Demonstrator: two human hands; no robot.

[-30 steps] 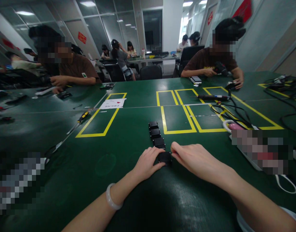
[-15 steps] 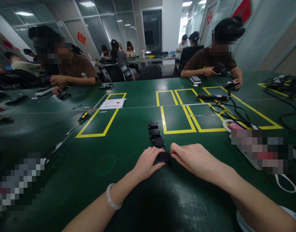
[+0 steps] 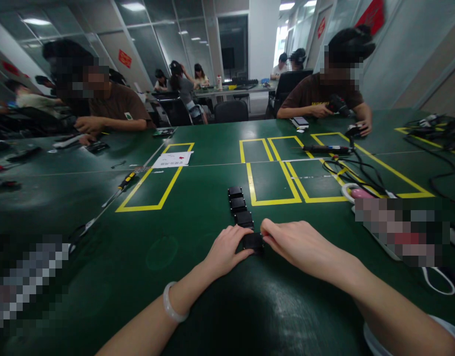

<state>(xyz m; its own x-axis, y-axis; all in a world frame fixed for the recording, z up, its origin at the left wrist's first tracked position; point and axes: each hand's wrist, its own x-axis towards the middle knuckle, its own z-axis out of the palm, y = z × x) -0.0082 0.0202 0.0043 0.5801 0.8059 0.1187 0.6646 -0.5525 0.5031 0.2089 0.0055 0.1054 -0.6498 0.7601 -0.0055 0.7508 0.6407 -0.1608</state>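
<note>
From my remote feed, a green table fills the lower view, marked with yellow taped rectangles at 12 and 1 o'clock. At 11 o'clock I see glass partition walls carrying red signs, with ceiling light panels lit above. At 12 o'clock a white column rises behind black office chairs and a farther desk.

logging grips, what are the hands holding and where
Both the left hand and right hand pinch the nearest small black square block by its opposite side edges.
</note>
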